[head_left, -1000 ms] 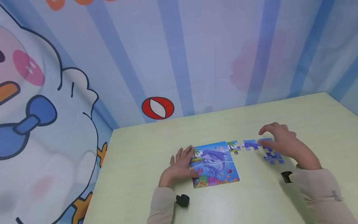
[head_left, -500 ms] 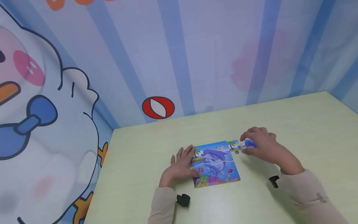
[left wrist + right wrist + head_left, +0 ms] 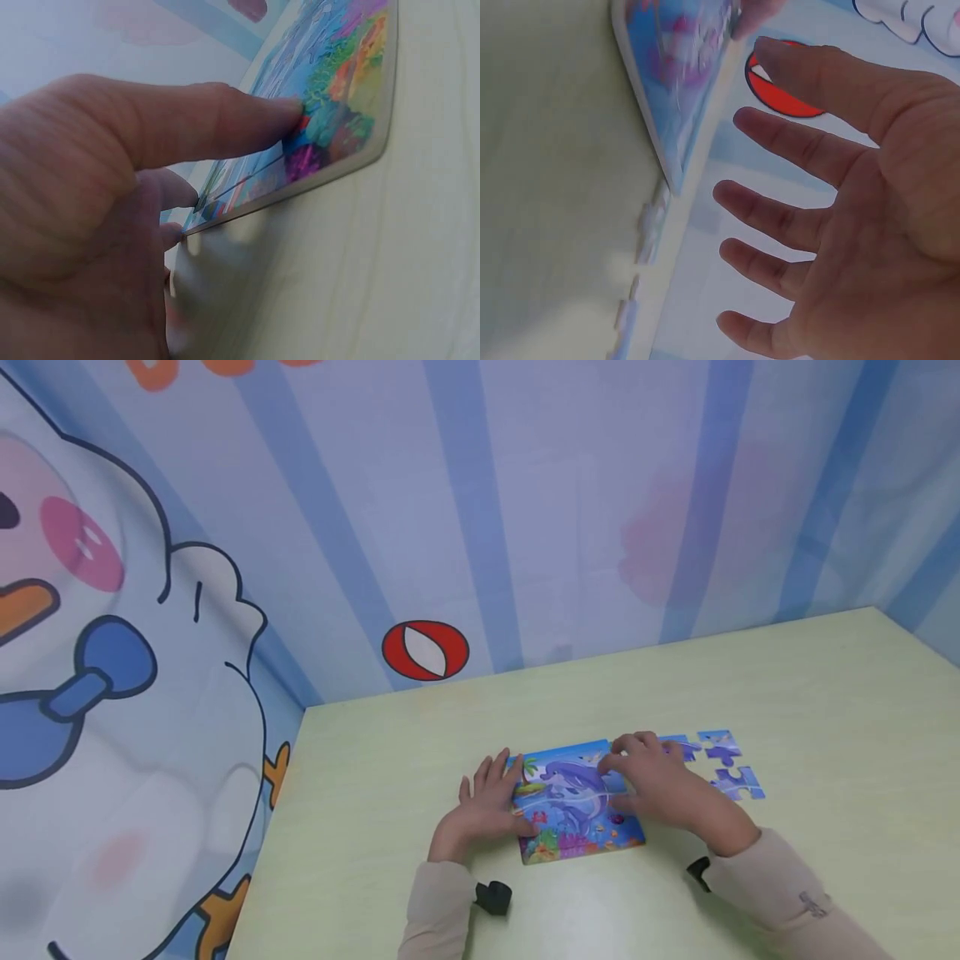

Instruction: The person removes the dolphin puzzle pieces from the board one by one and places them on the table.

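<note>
A dolphin jigsaw puzzle [image 3: 566, 839], square with a thin raised board edge, lies flat on the table. My left hand [image 3: 480, 814] rests at its left side, the thumb extended over the coral corner, as the left wrist view also shows. Over the puzzle's right part hovers my right hand [image 3: 675, 789], fingers spread and apart from one another. Nothing sits between those fingers in the right wrist view, where the puzzle [image 3: 679, 67] is beyond the fingertips. Behind the right hand, a loose dolphin piece [image 3: 678, 746] is partly covered.
Two more loose jigsaw pieces lie right of the hand, an upper piece [image 3: 720, 745] and a lower piece [image 3: 738, 783]. The pale table [image 3: 390, 760] ends at a blue striped cloth backdrop [image 3: 570, 527]. Black wrist cameras hang under both beige sleeves.
My right hand has moved left from above the loose pieces to over the puzzle, uncovering the two right-hand pieces. My left hand has stayed on the puzzle's left side.
</note>
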The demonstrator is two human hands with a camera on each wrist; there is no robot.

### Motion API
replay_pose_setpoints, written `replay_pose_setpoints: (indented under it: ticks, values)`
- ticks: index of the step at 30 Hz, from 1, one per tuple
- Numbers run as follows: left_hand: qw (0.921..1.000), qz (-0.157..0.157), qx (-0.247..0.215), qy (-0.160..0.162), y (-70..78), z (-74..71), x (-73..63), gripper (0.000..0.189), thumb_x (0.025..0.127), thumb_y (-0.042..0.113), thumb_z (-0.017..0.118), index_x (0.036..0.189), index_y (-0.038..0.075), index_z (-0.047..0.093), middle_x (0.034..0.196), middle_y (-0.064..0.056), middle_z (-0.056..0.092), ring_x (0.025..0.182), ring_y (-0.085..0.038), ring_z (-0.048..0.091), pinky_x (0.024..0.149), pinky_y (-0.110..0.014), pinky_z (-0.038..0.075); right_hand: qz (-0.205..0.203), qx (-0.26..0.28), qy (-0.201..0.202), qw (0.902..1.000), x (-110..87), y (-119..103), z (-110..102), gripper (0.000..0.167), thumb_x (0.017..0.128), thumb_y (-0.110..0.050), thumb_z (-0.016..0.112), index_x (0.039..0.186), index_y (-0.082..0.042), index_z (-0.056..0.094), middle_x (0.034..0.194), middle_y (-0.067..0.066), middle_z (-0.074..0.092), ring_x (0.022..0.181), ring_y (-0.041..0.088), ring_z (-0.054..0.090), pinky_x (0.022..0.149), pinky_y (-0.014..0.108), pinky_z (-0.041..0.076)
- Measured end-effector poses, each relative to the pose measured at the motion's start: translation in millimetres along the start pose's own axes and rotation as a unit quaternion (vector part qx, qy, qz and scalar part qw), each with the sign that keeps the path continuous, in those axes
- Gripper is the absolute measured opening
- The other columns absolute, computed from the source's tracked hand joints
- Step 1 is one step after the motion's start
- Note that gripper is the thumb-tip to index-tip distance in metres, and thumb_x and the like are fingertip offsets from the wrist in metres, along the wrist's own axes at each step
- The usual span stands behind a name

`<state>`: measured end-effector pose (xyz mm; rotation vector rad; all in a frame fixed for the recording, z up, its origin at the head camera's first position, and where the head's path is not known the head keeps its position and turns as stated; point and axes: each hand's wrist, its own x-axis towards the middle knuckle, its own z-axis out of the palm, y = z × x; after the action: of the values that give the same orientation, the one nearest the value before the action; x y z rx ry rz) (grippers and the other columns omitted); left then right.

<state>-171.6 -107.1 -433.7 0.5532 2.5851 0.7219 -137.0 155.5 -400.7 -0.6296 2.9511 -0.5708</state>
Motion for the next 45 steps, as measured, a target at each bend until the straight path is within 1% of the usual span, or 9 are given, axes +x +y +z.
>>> replay_pose_setpoints:
  ticks: [8,15,22,25,29,32,38,42,45]
  values:
    - [1.0000,0.004,0.008,0.000,-3.1,1.3,0.6,0.101,0.081,0.034,0.078,0.161,0.007,0.022,0.168,-0.011,0.011,0.153,-0.037,0.005,0.116,-0.067,0.003,-0.025,-0.003,-0.023,0.9994,1.4,-11.6,14.6,0.027,0.086,-0.020,0.080,0.111,-0.017,0.072,0.126,0.016,0.057,0.126,0.048,0.041,0.095,0.081,0.025]
    - [0.9997,0.006,-0.017,0.015,-2.3,0.9,1.2,0.088,0.079,0.029,0.081,0.153,0.013,0.036,0.167,-0.011,0.015,0.152,-0.038,0.008,0.116,-0.068,0.005,-0.040,-0.016,-0.023,0.9988,2.9,-15.7,20.7,0.027,0.083,-0.021,0.083,0.107,-0.017,0.071,0.119,0.013,0.058,0.122,0.046,0.043,0.093,0.079,0.028]
    - [0.9998,0.000,-0.014,0.011,0.3,1.9,1.1,0.087,0.080,0.029,0.081,0.153,0.013,0.035,0.167,-0.011,0.014,0.152,-0.037,0.007,0.116,-0.068,0.004,-0.041,-0.026,-0.027,0.9984,2.4,-16.3,23.7,0.029,0.082,-0.021,0.084,0.107,-0.015,0.071,0.121,0.013,0.058,0.123,0.046,0.043,0.095,0.078,0.027]
    - [0.9999,0.003,-0.011,0.008,-0.3,1.9,0.6,0.087,0.081,0.029,0.079,0.153,0.012,0.034,0.167,-0.011,0.013,0.152,-0.038,0.007,0.116,-0.067,0.004,-0.045,-0.023,-0.022,0.9985,3.0,-16.2,24.3,0.025,0.084,-0.020,0.082,0.105,-0.015,0.070,0.120,0.014,0.057,0.121,0.045,0.044,0.094,0.076,0.029]
    - [0.9999,0.009,-0.007,0.006,-0.3,0.9,-0.1,0.087,0.082,0.029,0.079,0.153,0.011,0.033,0.167,-0.012,0.013,0.152,-0.038,0.006,0.116,-0.068,0.004,-0.054,-0.017,-0.004,0.9984,5.6,-16.0,25.6,0.016,0.087,-0.016,0.079,0.099,-0.016,0.068,0.116,0.014,0.056,0.118,0.045,0.045,0.090,0.073,0.031]
    - [0.9999,0.012,-0.008,0.006,0.0,0.3,-0.1,0.087,0.082,0.029,0.079,0.153,0.011,0.033,0.167,-0.012,0.013,0.152,-0.039,0.007,0.116,-0.068,0.004,-0.051,-0.017,-0.003,0.9986,8.7,-16.8,26.5,0.015,0.088,-0.015,0.079,0.096,-0.016,0.066,0.114,0.013,0.055,0.117,0.046,0.044,0.087,0.071,0.032]
    - [0.9999,0.007,-0.010,0.005,-0.3,0.0,-0.4,0.087,0.081,0.028,0.080,0.153,0.012,0.034,0.167,-0.012,0.014,0.152,-0.039,0.007,0.116,-0.068,0.004,-0.029,-0.010,-0.018,0.9994,13.1,-20.7,25.9,0.017,0.088,-0.016,0.080,0.090,-0.017,0.063,0.113,0.013,0.053,0.115,0.045,0.043,0.085,0.068,0.032]
    - [0.9999,0.008,-0.014,0.005,-1.4,-0.6,-0.1,0.087,0.081,0.028,0.079,0.153,0.013,0.034,0.167,-0.011,0.014,0.152,-0.039,0.007,0.116,-0.068,0.004,-0.017,-0.003,-0.022,0.9996,16.9,-23.4,24.2,0.017,0.089,-0.012,0.078,0.087,-0.018,0.062,0.113,0.013,0.053,0.114,0.044,0.043,0.087,0.069,0.032]
    - [0.9998,0.009,-0.017,0.004,-2.4,-1.0,-0.5,0.083,0.085,0.031,0.075,0.154,0.014,0.033,0.168,-0.010,0.013,0.152,-0.038,0.005,0.116,-0.067,0.002,-0.012,0.003,-0.026,0.9996,19.1,-24.0,24.3,0.019,0.091,-0.010,0.075,0.085,-0.018,0.059,0.114,0.013,0.051,0.113,0.042,0.043,0.090,0.072,0.030]
